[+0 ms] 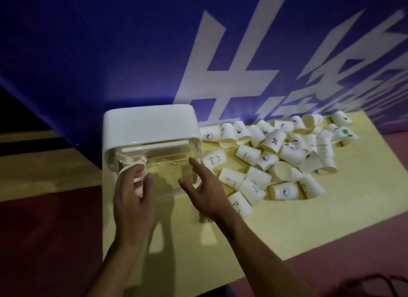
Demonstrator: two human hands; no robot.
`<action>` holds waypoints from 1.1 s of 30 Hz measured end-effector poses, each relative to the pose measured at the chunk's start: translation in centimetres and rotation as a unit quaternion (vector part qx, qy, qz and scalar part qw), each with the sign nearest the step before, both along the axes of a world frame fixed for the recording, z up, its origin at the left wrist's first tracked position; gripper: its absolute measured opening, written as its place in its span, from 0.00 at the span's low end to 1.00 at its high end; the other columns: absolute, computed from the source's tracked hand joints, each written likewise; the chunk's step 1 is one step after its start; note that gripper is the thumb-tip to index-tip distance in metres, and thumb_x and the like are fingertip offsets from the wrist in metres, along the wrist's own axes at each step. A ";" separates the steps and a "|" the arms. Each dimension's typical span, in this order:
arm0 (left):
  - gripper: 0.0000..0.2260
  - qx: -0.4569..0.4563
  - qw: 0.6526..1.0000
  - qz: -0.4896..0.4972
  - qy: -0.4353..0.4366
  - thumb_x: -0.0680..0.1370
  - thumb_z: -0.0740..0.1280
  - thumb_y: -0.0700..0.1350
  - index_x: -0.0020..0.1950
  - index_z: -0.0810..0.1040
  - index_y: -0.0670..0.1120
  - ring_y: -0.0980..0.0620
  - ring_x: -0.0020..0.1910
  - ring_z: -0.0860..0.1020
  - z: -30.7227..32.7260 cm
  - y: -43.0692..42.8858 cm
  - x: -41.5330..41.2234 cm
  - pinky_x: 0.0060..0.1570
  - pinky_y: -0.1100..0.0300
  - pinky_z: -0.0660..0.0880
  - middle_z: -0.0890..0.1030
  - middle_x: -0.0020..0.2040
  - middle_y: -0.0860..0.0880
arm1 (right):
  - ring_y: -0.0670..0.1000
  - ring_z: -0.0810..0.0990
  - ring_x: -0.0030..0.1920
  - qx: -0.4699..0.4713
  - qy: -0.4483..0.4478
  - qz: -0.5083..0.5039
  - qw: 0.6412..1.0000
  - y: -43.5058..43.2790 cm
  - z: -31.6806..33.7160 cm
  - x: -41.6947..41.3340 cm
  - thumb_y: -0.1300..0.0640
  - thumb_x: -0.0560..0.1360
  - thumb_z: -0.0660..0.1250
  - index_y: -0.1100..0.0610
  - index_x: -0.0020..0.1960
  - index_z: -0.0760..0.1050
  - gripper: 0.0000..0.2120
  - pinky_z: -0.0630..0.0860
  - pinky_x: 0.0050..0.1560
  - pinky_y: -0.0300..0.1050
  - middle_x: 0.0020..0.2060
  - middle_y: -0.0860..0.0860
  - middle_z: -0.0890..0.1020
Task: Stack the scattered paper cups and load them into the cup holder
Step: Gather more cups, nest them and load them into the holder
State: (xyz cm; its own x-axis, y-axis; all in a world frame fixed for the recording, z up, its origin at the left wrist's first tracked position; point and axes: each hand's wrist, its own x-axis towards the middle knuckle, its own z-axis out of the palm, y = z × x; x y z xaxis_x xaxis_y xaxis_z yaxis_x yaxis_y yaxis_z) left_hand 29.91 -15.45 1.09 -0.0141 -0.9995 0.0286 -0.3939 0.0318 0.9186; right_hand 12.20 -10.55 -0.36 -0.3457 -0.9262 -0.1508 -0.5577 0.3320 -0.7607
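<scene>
Our left hand curls its fingers around a short stack of cups at the clear cup holder — our right hand hovers beside it, fingers spread and empty. We judge loading barely begun: most paper cups lie scattered on the yellow tabletop — unstacked.

Large white Chinese characters run across the blue banner, cut off at the frame's edge and only partly legible. Among the paper cups on the yellow table, one cup reads "Bear" and another cup bears a "%" sign. Print on the rest is too small to read.
</scene>
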 end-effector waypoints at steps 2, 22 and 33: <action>0.11 -0.003 0.997 -0.074 0.003 0.82 0.67 0.45 0.64 0.78 0.48 0.55 0.58 0.78 1.0 0.6 -3.6 0.56 0.57 0.76 0.79 0.60 0.52 | 0.45 0.74 0.71 -0.001 0.004 -0.038 0.999 1.6 1.4 -3.4 0.39 0.79 0.68 0.47 0.79 0.65 0.32 0.72 0.71 0.48 0.74 0.45 0.74; 0.34 0.097 0.922 -0.294 -0.232 0.74 0.74 0.58 0.75 0.67 0.48 0.43 0.67 0.73 -5.0 0.4 -42.6 0.61 0.48 0.75 0.74 0.70 0.45 | 0.41 0.79 0.60 -0.020 -0.006 -0.186 0.982 13.7 2.0 -37.7 0.48 0.78 0.72 0.49 0.74 0.72 0.27 0.77 0.63 0.44 0.61 0.43 0.82; 0.26 0.141 0.921 -0.246 -0.265 0.75 0.74 0.52 0.68 0.69 0.46 0.44 0.58 0.78 -9.3 0.0 -45.2 0.56 0.48 0.78 0.76 0.62 0.44 | 0.54 0.56 0.80 0.184 0.220 0.044 0.957 9.4 -3.6 -43.5 0.33 0.68 0.75 0.47 0.79 0.60 0.47 0.50 0.77 0.66 0.76 0.46 0.67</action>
